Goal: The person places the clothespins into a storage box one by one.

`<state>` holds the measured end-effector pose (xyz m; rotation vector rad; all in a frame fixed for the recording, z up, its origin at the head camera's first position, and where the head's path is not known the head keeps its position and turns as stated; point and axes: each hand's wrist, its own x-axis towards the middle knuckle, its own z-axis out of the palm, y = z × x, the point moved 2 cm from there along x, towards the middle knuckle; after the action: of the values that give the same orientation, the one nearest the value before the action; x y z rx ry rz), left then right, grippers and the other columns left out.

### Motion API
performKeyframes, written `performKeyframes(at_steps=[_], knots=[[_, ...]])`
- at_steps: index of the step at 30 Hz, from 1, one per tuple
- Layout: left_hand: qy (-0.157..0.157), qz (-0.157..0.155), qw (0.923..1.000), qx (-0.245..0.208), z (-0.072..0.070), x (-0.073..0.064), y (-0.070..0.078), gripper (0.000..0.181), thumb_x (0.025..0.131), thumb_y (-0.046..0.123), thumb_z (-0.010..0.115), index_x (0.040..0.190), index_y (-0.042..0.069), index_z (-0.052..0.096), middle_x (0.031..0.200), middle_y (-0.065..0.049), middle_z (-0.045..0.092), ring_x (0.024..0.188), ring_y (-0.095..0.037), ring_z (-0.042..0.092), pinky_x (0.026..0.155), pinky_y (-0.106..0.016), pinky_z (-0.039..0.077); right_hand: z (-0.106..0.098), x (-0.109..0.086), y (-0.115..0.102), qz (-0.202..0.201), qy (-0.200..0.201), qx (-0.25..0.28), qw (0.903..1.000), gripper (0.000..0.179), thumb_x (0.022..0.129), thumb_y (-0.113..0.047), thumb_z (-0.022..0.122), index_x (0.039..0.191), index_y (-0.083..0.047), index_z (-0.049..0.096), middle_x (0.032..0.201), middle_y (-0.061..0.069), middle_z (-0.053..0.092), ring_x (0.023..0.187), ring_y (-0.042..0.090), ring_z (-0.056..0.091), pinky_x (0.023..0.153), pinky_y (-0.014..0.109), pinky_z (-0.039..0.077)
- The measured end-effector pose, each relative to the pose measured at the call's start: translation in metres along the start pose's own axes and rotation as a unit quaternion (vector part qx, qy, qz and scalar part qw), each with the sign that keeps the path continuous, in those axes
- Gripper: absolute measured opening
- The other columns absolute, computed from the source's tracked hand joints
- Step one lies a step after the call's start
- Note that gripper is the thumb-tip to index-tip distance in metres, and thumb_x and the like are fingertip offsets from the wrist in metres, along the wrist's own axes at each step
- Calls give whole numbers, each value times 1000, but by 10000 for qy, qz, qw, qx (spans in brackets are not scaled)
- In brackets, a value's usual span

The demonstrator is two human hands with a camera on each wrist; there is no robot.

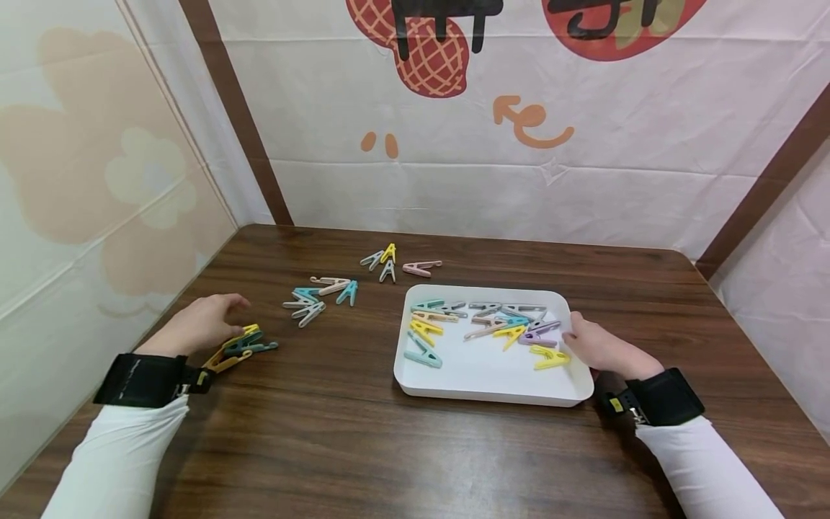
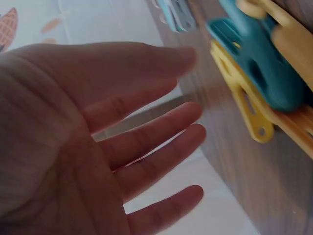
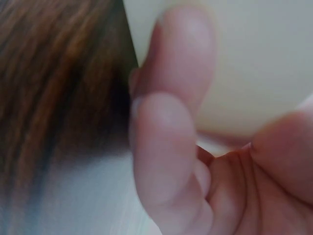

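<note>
My left hand point(image 1: 194, 324) hovers at the left of the table beside a small heap of clothespins. In the left wrist view its fingers are spread apart and nothing lies between them. That heap holds a dark teal clothespin point(image 2: 266, 71), a yellow clothespin point(image 2: 242, 95) and orange ones, partly hidden by the hand and the frame's edge. On the right, my right hand point(image 1: 606, 346) grips the right rim of a white tray point(image 1: 467, 378), thumb over the edge and fingers curled beneath. Several clothespins in yellow, mint, purple, grey and pink lie in the tray.
Between the left hand and the tray lies a cluster of blue, grey and beige clothespins point(image 1: 311, 310). Farther back are grey and yellow clothespins point(image 1: 387, 254) and a pink clothespin point(image 1: 421, 268). A printed cloth point(image 1: 415, 187) hangs behind the wooden table point(image 1: 324, 432).
</note>
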<state>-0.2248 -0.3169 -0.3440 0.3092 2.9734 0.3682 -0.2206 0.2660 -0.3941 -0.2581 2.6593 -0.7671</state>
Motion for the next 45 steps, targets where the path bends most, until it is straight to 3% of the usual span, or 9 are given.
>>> performKeyframes(at_steps=[9,16,29,38,45], knots=[[-242,-367,9990,-25,9,-2,-24,39,79,8,72,110,-12,59,100,-29,61,94,-45,58,75,-56,45,0,1,0,2,-4,47,10000,49,102,-9,41,134,20,18,99,28,50,56,21,54,48,35,48],[-279,-475,9985,6,11,-3,-27,39,79,13,74,108,-10,60,96,-25,61,90,-41,58,72,-54,45,0,0,-1,49,-22,54,10000,48,102,-8,40,134,20,18,98,28,51,56,21,55,48,35,49],[-173,-427,9989,15,15,-1,-26,16,81,11,71,89,-1,65,80,-10,62,71,-25,56,67,-47,45,-1,0,-1,31,-10,9,10000,49,102,-9,40,134,20,18,98,29,51,57,21,55,47,35,48],[286,-392,9988,-94,8,-1,-15,24,86,15,69,99,-5,63,86,-15,63,72,-26,56,64,-45,45,0,-1,-2,48,-27,31,10000,50,102,-9,40,135,20,17,103,31,50,58,21,55,48,35,48],[669,4,9977,-113,-1,3,18,31,89,15,69,107,-8,62,93,-20,64,80,-32,60,70,-50,46,0,-1,0,-12,-48,49,10000,49,102,-9,39,135,21,17,106,33,49,60,22,56,49,35,49]])
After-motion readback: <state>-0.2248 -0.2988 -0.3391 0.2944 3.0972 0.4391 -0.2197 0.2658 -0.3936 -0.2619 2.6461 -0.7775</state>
